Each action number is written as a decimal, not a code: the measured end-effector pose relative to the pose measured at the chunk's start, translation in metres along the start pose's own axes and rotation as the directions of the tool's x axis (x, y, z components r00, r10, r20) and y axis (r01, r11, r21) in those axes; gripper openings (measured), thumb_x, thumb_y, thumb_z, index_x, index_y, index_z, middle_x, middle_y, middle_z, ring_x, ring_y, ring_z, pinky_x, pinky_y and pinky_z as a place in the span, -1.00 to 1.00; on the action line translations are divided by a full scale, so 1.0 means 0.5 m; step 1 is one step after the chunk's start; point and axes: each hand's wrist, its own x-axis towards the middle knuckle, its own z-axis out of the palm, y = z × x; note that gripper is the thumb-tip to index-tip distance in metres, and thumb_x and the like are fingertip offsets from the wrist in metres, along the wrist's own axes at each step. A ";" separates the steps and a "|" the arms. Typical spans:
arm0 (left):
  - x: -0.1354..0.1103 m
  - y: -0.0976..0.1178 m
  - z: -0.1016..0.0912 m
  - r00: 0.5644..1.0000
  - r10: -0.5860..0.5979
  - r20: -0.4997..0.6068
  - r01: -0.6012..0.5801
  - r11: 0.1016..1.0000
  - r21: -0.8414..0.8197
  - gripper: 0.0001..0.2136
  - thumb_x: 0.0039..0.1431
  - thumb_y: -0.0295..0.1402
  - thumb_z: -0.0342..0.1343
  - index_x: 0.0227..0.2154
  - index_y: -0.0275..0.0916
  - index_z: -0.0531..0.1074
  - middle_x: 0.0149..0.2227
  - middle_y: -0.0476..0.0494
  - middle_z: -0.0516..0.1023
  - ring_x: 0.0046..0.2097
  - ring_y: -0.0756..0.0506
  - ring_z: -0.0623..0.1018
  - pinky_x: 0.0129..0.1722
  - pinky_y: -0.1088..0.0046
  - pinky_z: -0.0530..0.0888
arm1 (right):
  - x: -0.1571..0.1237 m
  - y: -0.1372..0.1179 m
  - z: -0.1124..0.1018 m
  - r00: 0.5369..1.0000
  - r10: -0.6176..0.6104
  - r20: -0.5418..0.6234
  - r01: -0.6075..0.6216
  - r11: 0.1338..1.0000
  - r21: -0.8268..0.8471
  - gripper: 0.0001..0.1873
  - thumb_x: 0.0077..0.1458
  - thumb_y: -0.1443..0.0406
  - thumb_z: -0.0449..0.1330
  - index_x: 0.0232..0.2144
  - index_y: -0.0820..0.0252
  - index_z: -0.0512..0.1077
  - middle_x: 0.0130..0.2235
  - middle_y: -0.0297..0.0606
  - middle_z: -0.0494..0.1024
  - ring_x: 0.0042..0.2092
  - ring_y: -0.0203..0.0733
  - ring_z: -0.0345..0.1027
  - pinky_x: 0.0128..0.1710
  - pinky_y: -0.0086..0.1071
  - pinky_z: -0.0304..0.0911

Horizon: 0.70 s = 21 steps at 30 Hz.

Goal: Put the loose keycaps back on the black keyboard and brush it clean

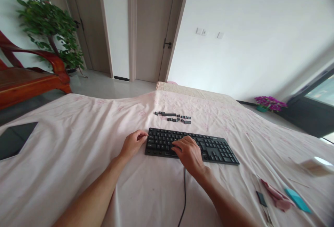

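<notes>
A black keyboard [208, 145] lies on a pale pink cloth [78, 143] spread over the table, its cable [184, 199] running toward me. My left hand [133, 143] is curled at the keyboard's left edge, fingers closed against the corner. My right hand [189, 154] rests on the keys near the middle, fingers bent down onto them. Several loose black keycaps [173, 116], one a long bar, lie in a loose row on the cloth just beyond the keyboard.
A dark flat slab [14, 138] shows at the left under the cloth edge. At the right lie a pink rag [276, 195], a teal card [297, 199], a small dark piece [261, 198] and a white box [317, 166]. A red wooden chair [31, 77] stands far left.
</notes>
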 end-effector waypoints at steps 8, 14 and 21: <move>0.001 -0.002 0.001 1.000 0.003 -0.013 -0.003 1.000 0.000 -0.80 0.04 -0.25 0.04 -0.34 -0.20 0.49 -0.34 -0.04 0.58 -0.31 -0.07 0.53 -0.26 0.46 0.40 | -0.012 -0.006 0.007 0.998 -0.049 0.029 0.051 0.996 -0.077 -0.89 0.10 0.26 0.21 -0.28 0.03 0.51 -0.30 -0.33 0.54 -0.17 -0.16 0.26 -0.16 -0.31 0.11; 0.000 0.001 0.000 1.000 0.003 -0.008 -0.003 1.000 0.009 -0.79 0.04 -0.24 0.04 -0.33 -0.21 0.49 -0.34 -0.04 0.58 -0.32 -0.07 0.52 -0.26 0.46 0.40 | -0.005 -0.011 0.015 0.999 -0.036 0.017 0.038 0.992 -0.120 -0.91 0.07 0.25 0.25 -0.31 -0.01 0.52 -0.23 -0.32 0.48 -0.18 -0.18 0.23 -0.20 -0.32 0.11; 0.000 -0.001 0.001 1.000 0.001 -0.008 0.000 1.000 0.009 -0.78 0.04 -0.25 0.03 -0.32 -0.21 0.49 -0.32 -0.04 0.58 -0.31 -0.07 0.52 -0.26 0.47 0.39 | -0.005 -0.012 0.012 0.997 -0.043 0.059 0.051 0.987 -0.150 -0.92 0.08 0.22 0.23 -0.32 -0.06 0.52 -0.28 -0.36 0.47 -0.20 -0.20 0.21 -0.26 -0.33 0.05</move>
